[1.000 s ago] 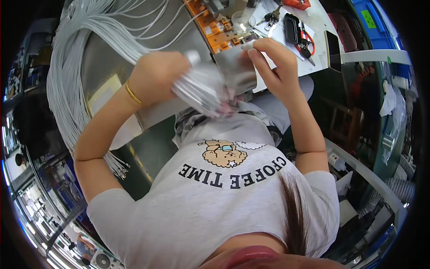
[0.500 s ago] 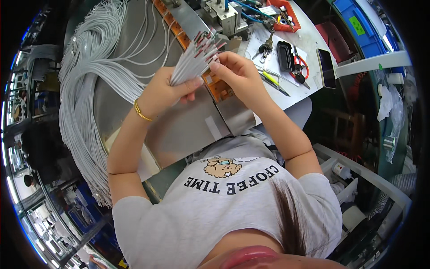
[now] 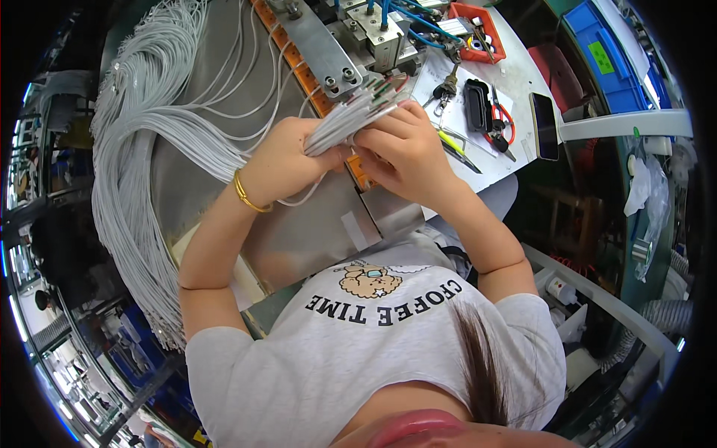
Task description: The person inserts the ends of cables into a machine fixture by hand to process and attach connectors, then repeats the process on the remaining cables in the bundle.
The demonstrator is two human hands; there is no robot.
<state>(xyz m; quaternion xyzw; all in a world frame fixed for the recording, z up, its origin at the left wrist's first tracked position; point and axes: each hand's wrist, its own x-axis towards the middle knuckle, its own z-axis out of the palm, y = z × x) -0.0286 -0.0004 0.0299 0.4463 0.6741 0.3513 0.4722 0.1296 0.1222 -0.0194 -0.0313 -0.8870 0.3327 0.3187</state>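
My left hand (image 3: 287, 158) is closed around a thick bundle of white cables (image 3: 345, 125), held up over the metal work surface. Red and green inner wires show at the bundle's far ends. From the left, my right hand's neighbour, the bundle leans toward the right. My right hand (image 3: 403, 145) has its fingers bent against the right side of the bundle, close to the tips. Its fingertips are partly hidden, but they press on the cables. The rest of the cables (image 3: 123, 157) trail in a large pile down the left side.
Beyond my hands stands a metal fixture (image 3: 317, 52) with an orange strip (image 3: 299, 67) along it. To the right lie keys (image 3: 448, 84), red-handled pliers (image 3: 499, 123), a phone (image 3: 544, 125) and a red parts bin (image 3: 478, 33).
Both hands have shifted slightly right with the bundle, which now leans further right. My right hand has turned and its fingers have curled in against the cables.
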